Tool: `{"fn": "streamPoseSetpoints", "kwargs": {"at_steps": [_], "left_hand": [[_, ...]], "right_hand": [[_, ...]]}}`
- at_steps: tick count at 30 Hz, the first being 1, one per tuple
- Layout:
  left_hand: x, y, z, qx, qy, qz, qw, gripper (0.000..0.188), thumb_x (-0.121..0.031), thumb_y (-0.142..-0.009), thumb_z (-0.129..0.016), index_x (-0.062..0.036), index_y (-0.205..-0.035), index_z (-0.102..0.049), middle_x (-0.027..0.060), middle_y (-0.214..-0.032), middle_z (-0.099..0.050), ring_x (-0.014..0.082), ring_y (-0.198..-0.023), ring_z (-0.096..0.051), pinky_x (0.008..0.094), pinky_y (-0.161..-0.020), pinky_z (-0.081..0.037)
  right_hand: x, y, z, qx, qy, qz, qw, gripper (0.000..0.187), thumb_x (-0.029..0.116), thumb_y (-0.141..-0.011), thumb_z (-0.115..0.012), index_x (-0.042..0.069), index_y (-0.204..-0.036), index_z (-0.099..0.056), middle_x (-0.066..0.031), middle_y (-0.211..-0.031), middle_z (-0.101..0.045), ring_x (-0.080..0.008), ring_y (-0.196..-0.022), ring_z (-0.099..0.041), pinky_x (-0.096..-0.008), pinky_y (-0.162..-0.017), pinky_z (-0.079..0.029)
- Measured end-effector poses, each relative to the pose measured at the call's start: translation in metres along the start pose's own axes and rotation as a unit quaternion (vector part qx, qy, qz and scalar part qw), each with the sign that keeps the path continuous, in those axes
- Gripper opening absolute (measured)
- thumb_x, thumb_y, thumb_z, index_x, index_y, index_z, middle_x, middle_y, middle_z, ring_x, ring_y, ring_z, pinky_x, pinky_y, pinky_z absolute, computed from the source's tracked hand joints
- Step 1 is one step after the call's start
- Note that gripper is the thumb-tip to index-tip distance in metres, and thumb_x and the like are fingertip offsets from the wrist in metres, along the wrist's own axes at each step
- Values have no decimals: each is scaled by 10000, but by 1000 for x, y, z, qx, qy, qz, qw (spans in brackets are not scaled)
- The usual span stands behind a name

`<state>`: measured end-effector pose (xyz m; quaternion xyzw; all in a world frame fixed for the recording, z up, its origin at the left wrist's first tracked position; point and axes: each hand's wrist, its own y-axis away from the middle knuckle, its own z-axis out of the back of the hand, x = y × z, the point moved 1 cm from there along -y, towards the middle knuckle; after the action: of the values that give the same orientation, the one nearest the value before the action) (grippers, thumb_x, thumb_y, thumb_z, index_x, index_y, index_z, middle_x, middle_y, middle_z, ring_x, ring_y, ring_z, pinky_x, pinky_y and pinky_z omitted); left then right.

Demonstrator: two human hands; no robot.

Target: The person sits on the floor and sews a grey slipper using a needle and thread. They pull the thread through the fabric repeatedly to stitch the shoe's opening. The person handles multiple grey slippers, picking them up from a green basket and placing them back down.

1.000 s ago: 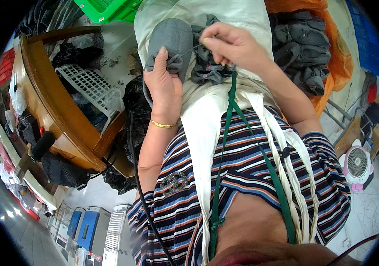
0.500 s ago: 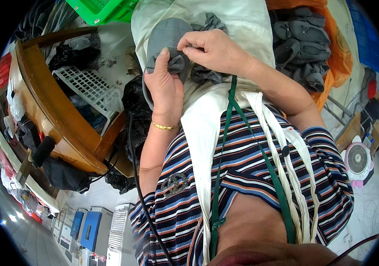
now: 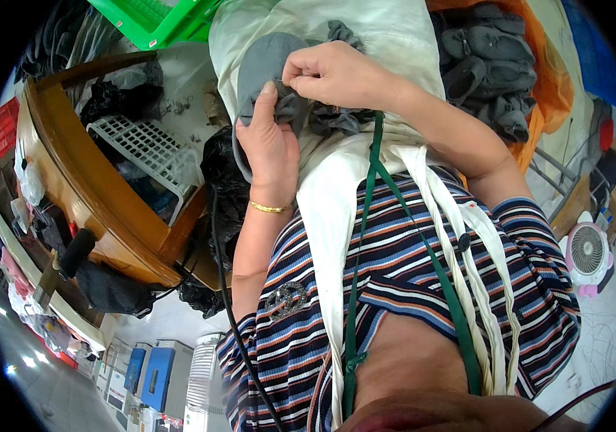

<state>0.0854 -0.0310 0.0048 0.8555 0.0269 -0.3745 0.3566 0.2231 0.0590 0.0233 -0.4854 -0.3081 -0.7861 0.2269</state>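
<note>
A grey fabric slipper [image 3: 268, 57] with a bow [image 3: 290, 106] lies over my lap. My left hand [image 3: 272, 147] is closed round its near part, thumb pressed on top beside the bow. Just above the bow my right hand [image 3: 329, 75] pinches thumb and forefinger together at the fabric; what is between the fingertips is too small to make out. Under my right wrist, on the white apron [image 3: 394, 43], rest more grey bow pieces [image 3: 336, 119], partly hidden by the hand.
Grey slippers fill an orange bag [image 3: 549, 90] at right. A green crate [image 3: 171, 25] stands at far left, with a brown wooden piece of furniture [image 3: 99, 209] and a white plastic basket [image 3: 138, 147] nearer. A small fan [image 3: 586, 248] is at right; a black cable [image 3: 221, 281] hangs beside my left arm.
My right hand has shifted slightly left, its fingertips now closer to the slipper by the bow. The left hand keeps its hold, and the view has moved a little.
</note>
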Motion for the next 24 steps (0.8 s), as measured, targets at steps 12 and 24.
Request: {"fn": "streamPoseSetpoints", "kwargs": {"at_steps": [12,24], "left_hand": [[-4,-3,-1,13,0,2,1000,298,-74,-908,-645,-2,-1188,-571,71,-1103,-646,166,-974,-632,302,-861,-515],[0,-7,4,-7,-14,-10,1000,261,-56,-878,-675,-6,-1127,-613,63,-1066,-659,152,-936,-637,276,-813,-512]], "right_hand": [[-16,9,-12,-62,6,93,994,156,137,-922,-592,33,-1036,-615,-79,-686,-611,-159,-588,-554,-287,-573,-446],[-12,7,-27,-123,16,82,989,158,158,-942,-583,28,-1025,-547,-114,-750,-636,-210,-649,-625,-332,-612,-483]]}}
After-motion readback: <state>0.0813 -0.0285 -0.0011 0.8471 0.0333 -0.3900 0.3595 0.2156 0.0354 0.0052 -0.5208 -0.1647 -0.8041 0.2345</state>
